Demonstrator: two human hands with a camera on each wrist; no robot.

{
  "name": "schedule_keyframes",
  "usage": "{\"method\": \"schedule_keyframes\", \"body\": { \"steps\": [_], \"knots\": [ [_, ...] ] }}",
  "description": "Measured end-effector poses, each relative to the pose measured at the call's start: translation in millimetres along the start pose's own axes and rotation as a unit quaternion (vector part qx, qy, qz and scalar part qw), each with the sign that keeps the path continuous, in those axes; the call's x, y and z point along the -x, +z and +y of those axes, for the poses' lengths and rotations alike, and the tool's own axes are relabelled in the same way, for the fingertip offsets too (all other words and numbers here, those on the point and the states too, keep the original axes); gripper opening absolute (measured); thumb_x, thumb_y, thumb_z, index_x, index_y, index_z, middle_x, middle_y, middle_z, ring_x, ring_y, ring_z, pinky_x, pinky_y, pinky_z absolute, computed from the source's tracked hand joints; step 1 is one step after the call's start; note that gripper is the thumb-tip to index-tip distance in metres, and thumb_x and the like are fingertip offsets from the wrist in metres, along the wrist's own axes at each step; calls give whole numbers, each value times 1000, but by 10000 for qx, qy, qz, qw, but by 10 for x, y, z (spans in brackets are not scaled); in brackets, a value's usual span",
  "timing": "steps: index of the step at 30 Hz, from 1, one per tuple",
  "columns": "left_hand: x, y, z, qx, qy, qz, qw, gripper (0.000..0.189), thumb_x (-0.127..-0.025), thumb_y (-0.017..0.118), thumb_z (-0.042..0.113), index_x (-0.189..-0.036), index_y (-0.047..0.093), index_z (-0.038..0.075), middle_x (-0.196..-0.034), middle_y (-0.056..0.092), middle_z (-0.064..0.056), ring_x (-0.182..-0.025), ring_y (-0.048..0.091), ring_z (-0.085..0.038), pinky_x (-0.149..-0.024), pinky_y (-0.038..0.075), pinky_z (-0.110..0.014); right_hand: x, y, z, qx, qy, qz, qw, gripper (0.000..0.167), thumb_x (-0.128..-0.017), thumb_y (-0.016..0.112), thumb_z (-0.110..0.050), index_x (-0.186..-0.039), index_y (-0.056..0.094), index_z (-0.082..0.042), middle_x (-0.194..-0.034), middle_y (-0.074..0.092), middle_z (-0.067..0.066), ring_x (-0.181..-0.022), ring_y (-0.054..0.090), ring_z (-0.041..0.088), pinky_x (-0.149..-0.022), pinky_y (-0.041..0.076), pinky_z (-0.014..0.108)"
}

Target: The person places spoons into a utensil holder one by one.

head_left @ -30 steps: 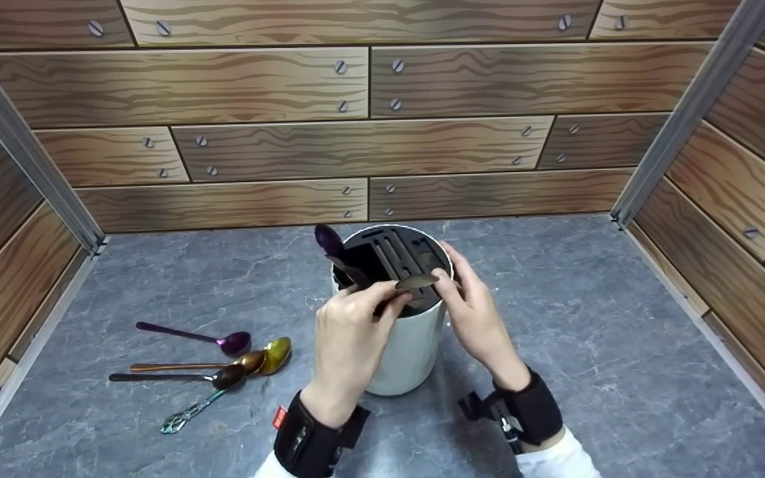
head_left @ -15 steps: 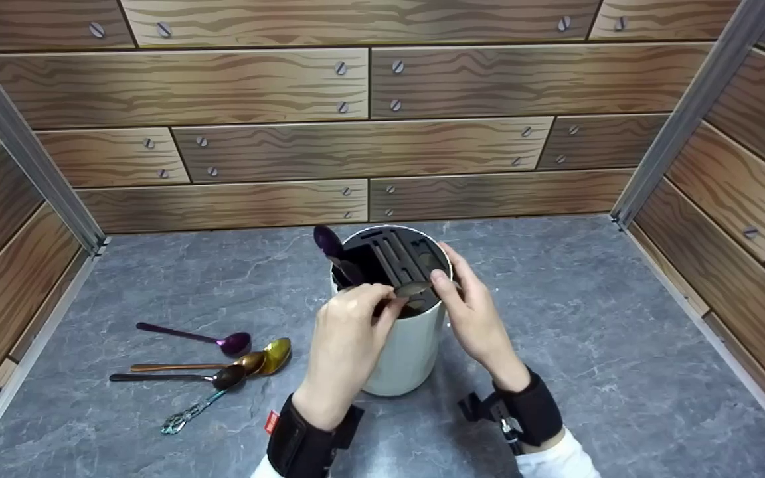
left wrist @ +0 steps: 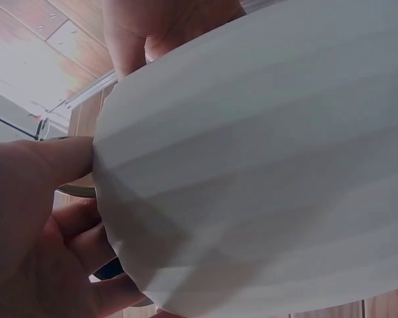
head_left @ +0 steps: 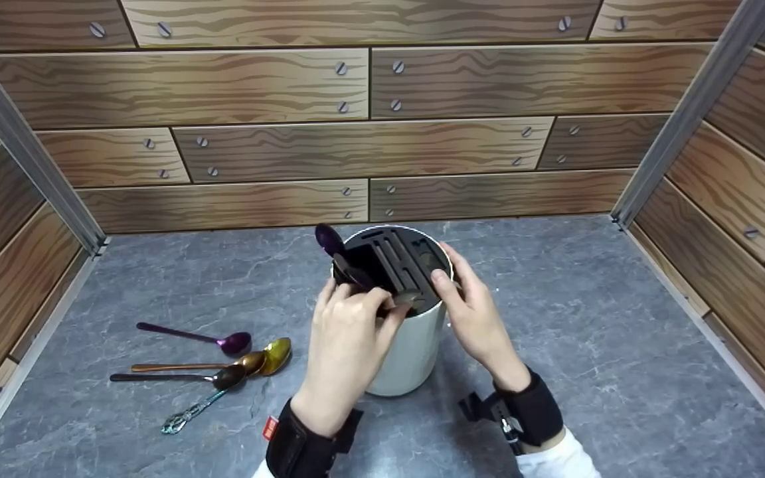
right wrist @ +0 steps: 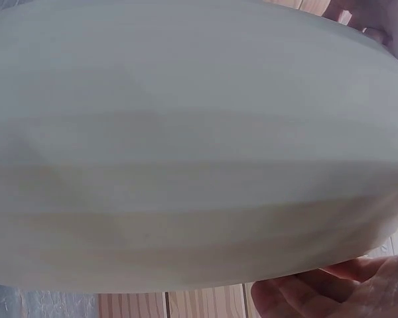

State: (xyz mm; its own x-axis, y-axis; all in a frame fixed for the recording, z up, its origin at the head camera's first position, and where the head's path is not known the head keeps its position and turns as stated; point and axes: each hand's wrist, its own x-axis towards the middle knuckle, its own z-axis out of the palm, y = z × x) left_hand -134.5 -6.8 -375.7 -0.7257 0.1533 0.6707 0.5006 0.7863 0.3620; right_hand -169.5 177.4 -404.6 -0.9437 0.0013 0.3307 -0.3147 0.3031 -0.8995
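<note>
A ribbed white cylindrical knife holder (head_left: 404, 358) with a black slotted top stands upright on the table. Over the near part of that top, my left hand (head_left: 349, 325) pinches a spoon between thumb and fingers; its dull metallic bowl (head_left: 408, 299) shows, low at the slots. In the left wrist view the spoon's bowl edge (left wrist: 76, 191) peeks out under the thumb. My right hand (head_left: 472, 309) grips the holder's right side, thumb at the rim. A dark purple spoon (head_left: 328, 239) pokes out of the wide opening at the left, with a darker utensil beside it.
Left of the holder lie a purple spoon (head_left: 233, 343), a gold spoon (head_left: 277, 355), a copper spoon (head_left: 252, 362), a black spoon (head_left: 228, 377) and an ornate teal handle (head_left: 190, 415), some overlapping. Wood-patterned walls (head_left: 369, 153) enclose the grey marbled table (head_left: 588, 318) at the back and sides.
The left hand has brought the spoon lower and nearer to the front of the holder's top, away from the right thumb. The right hand and the holder stay in place.
</note>
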Motion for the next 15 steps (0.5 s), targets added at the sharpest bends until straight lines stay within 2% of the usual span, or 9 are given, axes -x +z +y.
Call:
{"method": "schedule_keyframes", "body": {
  "steps": [4,8,12,15],
  "knots": [
    [1,-28,-7,85,15,-107,9999,20,-90,82,34,-84,76,16,-81,79,3,-90,73,-25,-110,54,-60,-2,1,-1,-48,-27,-15,10000,51,-110,49,-14,-158,41,1,-159,52,22,-145,55,36,-110,46,13],
    [14,-58,3,-32,61,-142,9999,20,-90,82,36,-88,77,16,-84,80,4,-92,72,-23,-109,56,-56,-3,-2,7,-93,5,-23,10000,52,-110,49,-13,-159,40,2,-159,52,22,-144,55,36,-107,46,9],
    [38,-97,26,-213,118,52,9997,21,-88,84,35,-95,80,16,-86,81,4,-92,73,-20,-94,62,-42,-1,-6,7,-100,29,-47,9999,52,-110,48,-12,-159,39,3,-159,52,23,-144,55,37,-106,46,9],
    [61,-157,44,-254,159,219,9993,25,-86,87,34,-100,81,15,-91,82,1,-95,75,-20,-83,63,-38,0,-8,11,-78,28,-45,10000,52,-110,48,-12,-159,39,3,-159,52,23,-144,55,37,-107,45,8]
  ]
}}
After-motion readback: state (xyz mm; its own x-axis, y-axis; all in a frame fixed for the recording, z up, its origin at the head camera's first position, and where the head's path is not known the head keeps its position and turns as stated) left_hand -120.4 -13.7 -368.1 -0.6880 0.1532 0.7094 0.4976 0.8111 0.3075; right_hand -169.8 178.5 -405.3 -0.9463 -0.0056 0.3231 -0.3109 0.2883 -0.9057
